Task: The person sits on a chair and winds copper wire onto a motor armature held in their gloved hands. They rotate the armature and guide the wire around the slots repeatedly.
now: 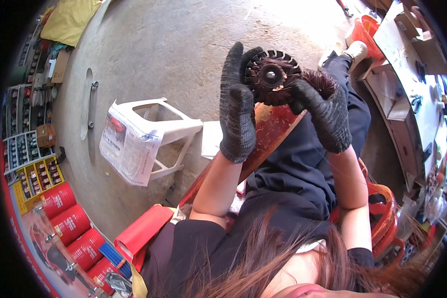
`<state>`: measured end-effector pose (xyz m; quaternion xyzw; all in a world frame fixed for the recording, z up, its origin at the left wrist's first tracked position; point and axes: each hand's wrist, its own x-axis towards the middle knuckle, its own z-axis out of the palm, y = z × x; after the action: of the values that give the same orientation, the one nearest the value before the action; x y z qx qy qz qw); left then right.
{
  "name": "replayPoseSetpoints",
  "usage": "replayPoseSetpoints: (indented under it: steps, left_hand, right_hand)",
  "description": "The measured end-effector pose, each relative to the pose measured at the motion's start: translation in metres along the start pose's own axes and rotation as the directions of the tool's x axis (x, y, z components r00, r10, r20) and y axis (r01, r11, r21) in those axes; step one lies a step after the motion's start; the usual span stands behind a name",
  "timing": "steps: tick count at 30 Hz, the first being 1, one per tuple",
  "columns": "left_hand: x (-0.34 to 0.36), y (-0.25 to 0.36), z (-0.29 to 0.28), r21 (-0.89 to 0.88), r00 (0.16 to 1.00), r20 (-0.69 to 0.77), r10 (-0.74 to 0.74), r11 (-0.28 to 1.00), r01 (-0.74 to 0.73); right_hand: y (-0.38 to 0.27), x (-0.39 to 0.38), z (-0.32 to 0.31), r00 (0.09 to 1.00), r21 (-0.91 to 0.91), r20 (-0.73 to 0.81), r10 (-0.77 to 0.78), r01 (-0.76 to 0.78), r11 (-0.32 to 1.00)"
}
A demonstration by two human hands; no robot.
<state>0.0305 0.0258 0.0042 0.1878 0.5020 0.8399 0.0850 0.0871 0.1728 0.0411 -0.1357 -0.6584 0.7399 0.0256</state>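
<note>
Grey concrete floor (184, 39) spreads across the far part of the workshop, with a long white surface (402, 55) along the right side, cluttered toward its near end. A worn red plank (270, 130) slants up from near left to just below the hands. Left of it stands a white plastic stool (185, 126), a newspaper sheet (129, 149) draped over its left side. Red cylinders (70, 222) sit in a row at the near left, and an orange bucket (366, 36) stands at the far right.

Both hands wear dark grey knitted gloves. The left hand (237, 107) is spread, fingers straight and upright, its palm side against the left edge of a slotted ring part (272, 77). The right hand (328, 111) pinches that part's right edge, thumb and fingers bent in. The part is held up between them above the plank, its round hub (270, 75) showing; dark reddish wire (322, 82) bunches behind the right hand, though whether it joins the ring is unclear.

The step looks like steadying and adjusting the windings; the next move probably calls for a firm right-hand grip and light left-hand pressure.
</note>
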Motion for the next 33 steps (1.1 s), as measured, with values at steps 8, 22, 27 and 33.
replayPoseSetpoints:
  steps: [8, 22, 27, 33]
  left_hand:
    - [0.0, 0.008, 0.012, -0.173, 0.993, -0.069, -0.099, 0.981, 0.086]
    - [0.001, 0.005, -0.004, -0.794, 0.916, 0.142, -0.375, 0.509, 0.331]
    - [0.0, 0.003, -0.009, -0.842, 0.927, 0.27, -0.26, 0.404, 0.359]
    - [0.0, 0.005, -0.012, -0.791, 0.927, 0.24, -0.288, 0.496, 0.358]
  right_hand:
    - [0.003, 0.001, -0.01, 0.993, 0.205, -0.048, 0.111, -0.099, 0.974]
    - [-0.011, 0.001, 0.006, 0.993, 0.142, 0.06, 0.1, -0.108, 0.984]
    - [-0.012, -0.001, 0.005, 0.99, 0.138, 0.085, 0.114, -0.125, 0.982]
    - [-0.014, -0.003, 0.011, 0.995, 0.134, 0.08, 0.063, -0.073, 0.988]
